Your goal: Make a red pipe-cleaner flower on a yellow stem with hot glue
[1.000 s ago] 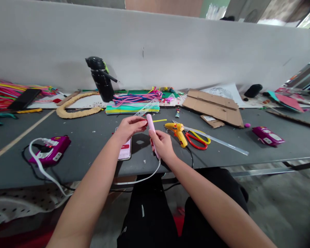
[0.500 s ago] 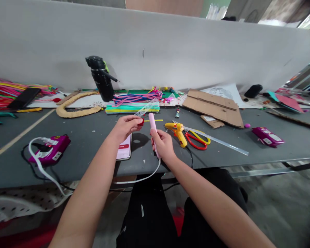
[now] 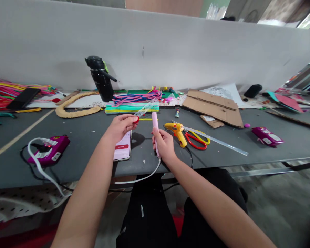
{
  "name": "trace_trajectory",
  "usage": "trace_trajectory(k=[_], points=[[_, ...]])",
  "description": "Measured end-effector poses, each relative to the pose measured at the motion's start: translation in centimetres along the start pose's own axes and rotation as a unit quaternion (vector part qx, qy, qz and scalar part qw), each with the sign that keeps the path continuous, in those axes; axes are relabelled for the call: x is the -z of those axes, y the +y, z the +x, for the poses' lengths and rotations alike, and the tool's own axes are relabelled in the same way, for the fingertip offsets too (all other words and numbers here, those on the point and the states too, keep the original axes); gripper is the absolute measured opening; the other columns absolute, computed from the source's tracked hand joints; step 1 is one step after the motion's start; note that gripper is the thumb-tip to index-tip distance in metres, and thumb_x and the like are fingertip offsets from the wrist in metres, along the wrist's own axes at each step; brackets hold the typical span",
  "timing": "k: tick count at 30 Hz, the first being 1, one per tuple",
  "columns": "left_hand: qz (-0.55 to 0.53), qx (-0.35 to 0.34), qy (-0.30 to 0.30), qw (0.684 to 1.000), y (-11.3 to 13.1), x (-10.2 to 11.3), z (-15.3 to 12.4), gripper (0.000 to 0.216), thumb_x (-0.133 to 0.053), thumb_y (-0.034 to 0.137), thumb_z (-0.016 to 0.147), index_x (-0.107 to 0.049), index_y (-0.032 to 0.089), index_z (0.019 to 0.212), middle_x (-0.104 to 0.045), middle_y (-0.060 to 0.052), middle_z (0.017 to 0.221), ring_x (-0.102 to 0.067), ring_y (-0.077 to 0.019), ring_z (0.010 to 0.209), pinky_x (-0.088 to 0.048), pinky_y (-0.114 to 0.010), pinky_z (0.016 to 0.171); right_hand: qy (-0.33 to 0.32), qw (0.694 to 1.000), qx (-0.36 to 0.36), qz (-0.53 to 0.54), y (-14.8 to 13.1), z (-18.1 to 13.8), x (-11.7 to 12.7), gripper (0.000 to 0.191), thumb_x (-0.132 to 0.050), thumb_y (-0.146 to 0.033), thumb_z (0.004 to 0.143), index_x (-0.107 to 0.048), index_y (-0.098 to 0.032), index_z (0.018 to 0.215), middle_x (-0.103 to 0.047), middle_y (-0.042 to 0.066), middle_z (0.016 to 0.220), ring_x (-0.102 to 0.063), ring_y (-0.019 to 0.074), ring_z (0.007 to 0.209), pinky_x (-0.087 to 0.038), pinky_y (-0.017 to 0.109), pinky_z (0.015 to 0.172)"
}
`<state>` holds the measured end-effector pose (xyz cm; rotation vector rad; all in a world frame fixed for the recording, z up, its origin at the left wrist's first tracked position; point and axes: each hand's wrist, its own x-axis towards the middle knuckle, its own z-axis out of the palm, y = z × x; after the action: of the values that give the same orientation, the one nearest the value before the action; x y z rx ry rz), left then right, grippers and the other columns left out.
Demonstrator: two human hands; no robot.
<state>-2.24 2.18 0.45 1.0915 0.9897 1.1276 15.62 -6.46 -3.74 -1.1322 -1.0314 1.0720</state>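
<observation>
Between the fingertips of my left hand (image 3: 122, 126) is a small red piece (image 3: 136, 120), pinched. From it a thin yellow pipe cleaner (image 3: 146, 119) sticks out to the right, its far end close to the pink wand. My right hand (image 3: 163, 142) is wrapped round this slim pink wand (image 3: 155, 120), held nearly upright with a white cord (image 3: 150, 175) running from its bottom. Partly under my left hand lies a phone (image 3: 122, 151) with its screen lit. A yellow glue gun (image 3: 177, 130) lies just right of my right hand.
Scissors (image 3: 196, 143) and a clear glue stick (image 3: 222, 143) lie right of the glue gun. Behind my hands are bundled pipe cleaners (image 3: 119, 109), a ruler (image 3: 144, 108) and a black bottle (image 3: 102, 82). Cardboard (image 3: 214, 105) lies back right. Purple power strips (image 3: 50, 150) sit at both sides.
My left hand has moved a little to the left with the red piece and yellow pipe cleaner. The pink wand's top has shifted slightly right, so it stands more upright.
</observation>
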Motion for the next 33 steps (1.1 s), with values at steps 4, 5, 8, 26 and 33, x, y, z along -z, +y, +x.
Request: trace_trajectory(k=[4, 5, 8, 26, 33], points=[[-0.006, 0.005, 0.010, 1.000, 0.1, 0.4, 0.2, 0.030, -0.091, 0.030, 0.063, -0.077, 0.015, 0.085, -0.075, -0.005, 0.080, -0.068, -0.0113, 0.068, -0.056, -0.022, 0.069, 0.005, 1.000, -0.002, 0.013, 0.0, 0.1, 0.0, 0.048, -0.062, -0.065, 0.087, -0.058, -0.019, 0.074, -0.053, -0.004, 0.058, -0.048, 0.0074, 0.041, -0.034, 0.020, 0.039], [-0.011, 0.005, 0.019, 1.000, 0.1, 0.6, 0.4, 0.029, -0.090, 0.030, 0.063, -0.077, 0.015, 0.084, -0.075, -0.004, 0.080, -0.068, -0.0112, 0.068, -0.056, -0.022, 0.068, 0.009, 1.000, -0.003, 0.021, 0.0, 0.1, 0.0, 0.048, -0.063, -0.065, 0.087, -0.057, -0.019, 0.074, -0.053, -0.004, 0.058, -0.047, 0.0072, 0.041, -0.034, 0.020, 0.039], [-0.042, 0.000, 0.061, 0.997, 0.5, 1.4, 0.8, 0.022, -0.088, 0.027, 0.066, -0.075, 0.017, 0.080, -0.073, -0.003, 0.076, -0.066, -0.0099, 0.067, -0.055, -0.019, 0.065, 0.026, 0.999, -0.007, 0.041, -0.1, 0.2, 0.0, 0.047, -0.063, -0.065, 0.087, -0.057, -0.019, 0.074, -0.052, -0.005, 0.058, -0.046, 0.0070, 0.040, -0.033, 0.020, 0.038], [-0.040, 0.019, -0.054, 0.998, -1.1, -1.2, 0.3, 0.039, -0.086, 0.049, 0.074, -0.076, 0.014, 0.088, -0.075, -0.007, 0.084, -0.067, -0.0106, 0.065, -0.056, -0.023, 0.066, -0.070, 0.996, 0.028, -0.050, -0.3, -0.4, -0.3, 0.047, -0.059, -0.064, 0.090, -0.055, -0.021, 0.072, -0.049, -0.005, 0.056, -0.049, 0.0104, 0.043, -0.035, 0.022, 0.041], [-0.027, 0.029, -0.079, 0.996, -1.6, -1.8, 0.1, 0.041, -0.087, 0.051, 0.072, -0.077, 0.014, 0.089, -0.075, -0.007, 0.086, -0.067, -0.0114, 0.068, -0.057, -0.025, 0.070, -0.060, 0.996, 0.041, -0.049, -0.2, -0.5, -0.3, 0.047, -0.057, -0.063, 0.092, -0.055, -0.021, 0.072, -0.051, -0.004, 0.058, -0.050, 0.0096, 0.043, -0.037, 0.022, 0.042]])
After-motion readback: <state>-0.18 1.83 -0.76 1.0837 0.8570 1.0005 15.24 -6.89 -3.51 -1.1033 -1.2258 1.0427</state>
